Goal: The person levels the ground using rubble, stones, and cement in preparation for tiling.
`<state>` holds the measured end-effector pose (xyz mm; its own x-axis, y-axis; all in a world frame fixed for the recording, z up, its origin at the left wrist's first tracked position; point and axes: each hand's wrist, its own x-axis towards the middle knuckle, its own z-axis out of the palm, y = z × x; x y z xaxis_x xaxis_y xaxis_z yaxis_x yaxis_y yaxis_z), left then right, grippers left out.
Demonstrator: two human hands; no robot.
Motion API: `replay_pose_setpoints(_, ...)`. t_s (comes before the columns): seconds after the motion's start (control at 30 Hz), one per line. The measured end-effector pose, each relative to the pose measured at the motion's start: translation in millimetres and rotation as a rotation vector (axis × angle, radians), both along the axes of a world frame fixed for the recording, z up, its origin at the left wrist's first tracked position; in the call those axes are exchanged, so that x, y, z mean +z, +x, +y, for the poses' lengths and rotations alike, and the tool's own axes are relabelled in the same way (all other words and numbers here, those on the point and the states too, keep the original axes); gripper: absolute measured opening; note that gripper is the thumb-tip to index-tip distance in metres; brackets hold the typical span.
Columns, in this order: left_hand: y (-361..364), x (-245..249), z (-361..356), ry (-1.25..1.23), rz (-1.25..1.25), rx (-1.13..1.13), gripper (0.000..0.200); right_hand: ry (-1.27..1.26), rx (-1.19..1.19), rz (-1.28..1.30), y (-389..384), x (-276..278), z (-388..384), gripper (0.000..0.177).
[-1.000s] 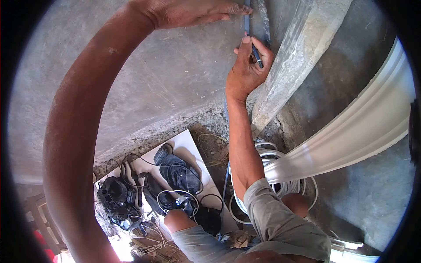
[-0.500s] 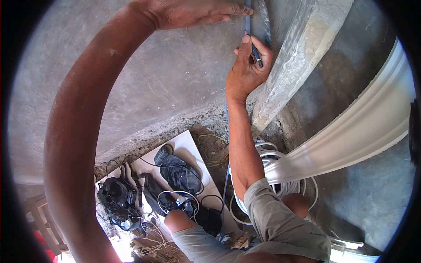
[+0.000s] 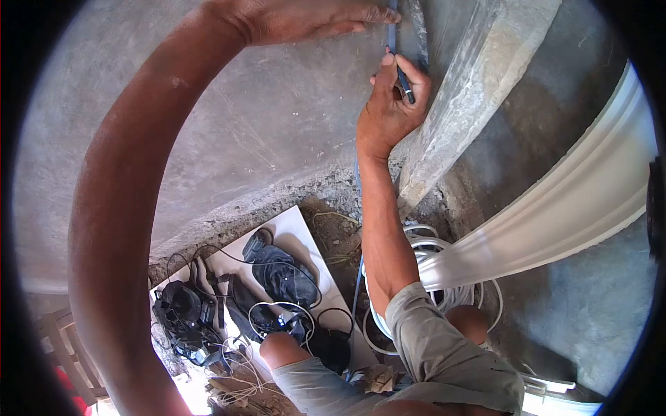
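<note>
My right hand (image 3: pixel 390 118) pinches a dark pencil (image 3: pixel 405 86) with a pale band near its end. The pencil's tip meets a narrow blue-grey strip (image 3: pixel 392 35) that runs along the grey wall (image 3: pixel 277 104). Stretched out at the top of the view, my left hand (image 3: pixel 312 17) lies against the wall, its fingertips on that strip just beyond the pencil. Part of the left hand is cut off by the upper edge.
A rough concrete post (image 3: pixel 472 104) slants beside my right hand. A long white moulding (image 3: pixel 555 201) curves in from the right, over a coil of white tubing (image 3: pixel 458 298). Below, black bags (image 3: pixel 277 274) and cables lie on a white board (image 3: pixel 295 225).
My right hand and the pencil have shifted very slightly to the left and up along the strip. My left hand stays in place.
</note>
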<state>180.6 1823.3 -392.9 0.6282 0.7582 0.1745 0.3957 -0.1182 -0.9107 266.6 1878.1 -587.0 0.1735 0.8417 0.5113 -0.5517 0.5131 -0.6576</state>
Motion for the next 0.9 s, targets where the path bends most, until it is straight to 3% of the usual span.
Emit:
replay_pose_setpoints(0.47,3.4,0.2,-0.8,-0.007,-0.001,0.003,0.036,-0.009,0.131,0.003,7.7,5.4,-3.4,0.013)
replay_pose_setpoints(0.77,1.1,-1.4,0.2,0.003,0.007,-0.007,0.041,0.005,-0.056,-0.009,-3.9,-4.5,7.8,0.021)
replay_pose_setpoints(0.9,1.8,-0.2,-0.7,0.014,0.007,-0.006,0.043,-0.023,-0.031,0.022,-3.9,-1.2,7.3,0.021)
